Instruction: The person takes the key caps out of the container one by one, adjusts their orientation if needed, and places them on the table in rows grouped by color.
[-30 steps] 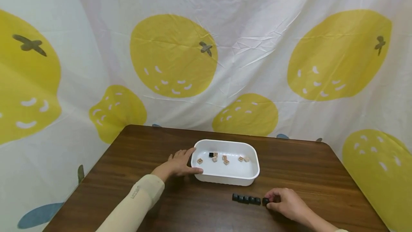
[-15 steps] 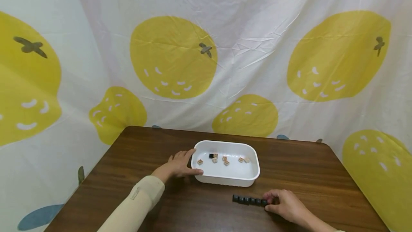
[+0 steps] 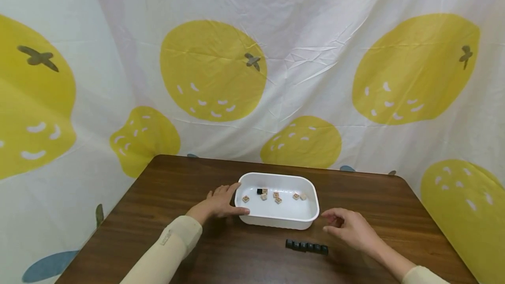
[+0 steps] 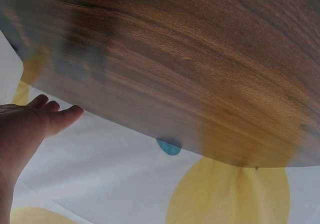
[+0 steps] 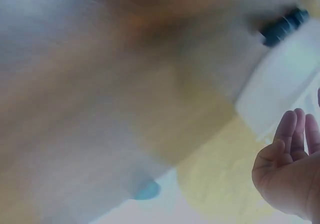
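Observation:
My left hand [image 3: 221,201] rests at the left end of a white plastic tub [image 3: 276,220], thumb and index finger spread along its rim. In the left wrist view its fingers are fairly straight. Inside the tub lie one black keycap [image 3: 259,191] and several small beige pieces [image 3: 278,200] that look like keycaps. A row of several black keycaps [image 3: 307,246] stands on the table in front of the tub, side by side. My right hand [image 3: 351,229] is above and to the right of that row, near the tub's right front corner, fingers loosely bent and holding nothing.
The dark wooden table [image 3: 375,200] has its far edge close to a hanging white cloth [image 3: 307,78] printed with yellow lemons. The same cloth also hangs along the left and right sides.
My right hand slid a black keycap leftward against the end of the row, let go of it, and moved up and away toward the tub. My left hand has stayed in place.

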A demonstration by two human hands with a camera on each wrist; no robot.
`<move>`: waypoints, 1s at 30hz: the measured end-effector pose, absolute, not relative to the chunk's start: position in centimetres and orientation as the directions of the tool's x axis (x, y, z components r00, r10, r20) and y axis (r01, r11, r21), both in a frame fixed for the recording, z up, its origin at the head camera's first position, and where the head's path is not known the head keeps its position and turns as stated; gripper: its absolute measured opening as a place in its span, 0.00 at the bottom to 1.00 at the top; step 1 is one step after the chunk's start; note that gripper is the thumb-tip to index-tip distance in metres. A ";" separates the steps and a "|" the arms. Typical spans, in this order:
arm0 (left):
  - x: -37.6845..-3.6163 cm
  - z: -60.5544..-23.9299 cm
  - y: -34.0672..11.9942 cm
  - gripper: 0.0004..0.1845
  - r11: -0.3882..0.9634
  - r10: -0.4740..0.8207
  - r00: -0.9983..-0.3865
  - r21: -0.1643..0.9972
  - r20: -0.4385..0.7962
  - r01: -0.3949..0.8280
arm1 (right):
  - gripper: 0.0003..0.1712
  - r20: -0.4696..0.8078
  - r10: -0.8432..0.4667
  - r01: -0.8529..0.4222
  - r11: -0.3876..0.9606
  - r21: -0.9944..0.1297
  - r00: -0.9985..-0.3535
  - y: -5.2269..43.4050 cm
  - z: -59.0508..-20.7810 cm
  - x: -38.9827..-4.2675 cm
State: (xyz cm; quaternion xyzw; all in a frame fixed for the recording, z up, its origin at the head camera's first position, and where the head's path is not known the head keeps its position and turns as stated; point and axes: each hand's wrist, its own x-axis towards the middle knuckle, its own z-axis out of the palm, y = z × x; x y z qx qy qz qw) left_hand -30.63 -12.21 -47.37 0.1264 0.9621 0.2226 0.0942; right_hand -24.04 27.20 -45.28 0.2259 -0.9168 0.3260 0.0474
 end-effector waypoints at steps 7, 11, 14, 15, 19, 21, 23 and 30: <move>-30.7 -47.5 -12.3 0.54 0.869 0.279 -0.951 0.456 -0.131 0.192 | 0.15 0.288 -0.388 -0.483 0.711 -0.512 -0.876 23.4 -43.4 -26.9; -30.6 -47.5 -12.3 0.54 0.871 0.276 -0.952 0.454 -0.133 0.189 | 0.16 0.262 -0.421 -0.496 0.731 -0.468 -0.868 20.8 -43.1 -28.9; -30.6 -47.4 -12.2 0.54 0.867 0.284 -0.950 0.457 -0.127 0.198 | 0.18 0.232 -0.433 -0.491 0.752 -0.441 -0.871 19.0 -43.2 -30.3; -30.6 -47.4 -12.2 0.54 0.866 0.286 -0.950 0.458 -0.125 0.200 | 0.19 0.223 -0.438 -0.491 0.758 -0.430 -0.871 18.4 -43.2 -30.7; -30.5 -47.3 -12.2 0.54 0.866 0.287 -0.950 0.459 -0.126 0.201 | 0.21 0.201 -0.464 -0.505 0.775 -0.380 -0.863 16.3 -43.7 -32.5; -30.4 -47.2 -12.2 0.53 0.865 0.288 -0.950 0.460 -0.123 0.203 | 0.21 0.188 -0.470 -0.506 0.789 -0.350 -0.863 15.4 -44.2 -33.3; -30.4 -47.2 -12.2 0.53 0.864 0.290 -0.949 0.461 -0.122 0.205 | 0.21 0.170 -0.474 -0.503 0.803 -0.320 -0.864 14.6 -44.7 -34.1; -30.5 -47.4 -12.3 0.54 0.871 0.289 -0.949 0.448 -0.129 0.205 | 0.21 0.177 -0.494 -0.524 0.812 -0.257 -0.851 12.0 -46.3 -35.5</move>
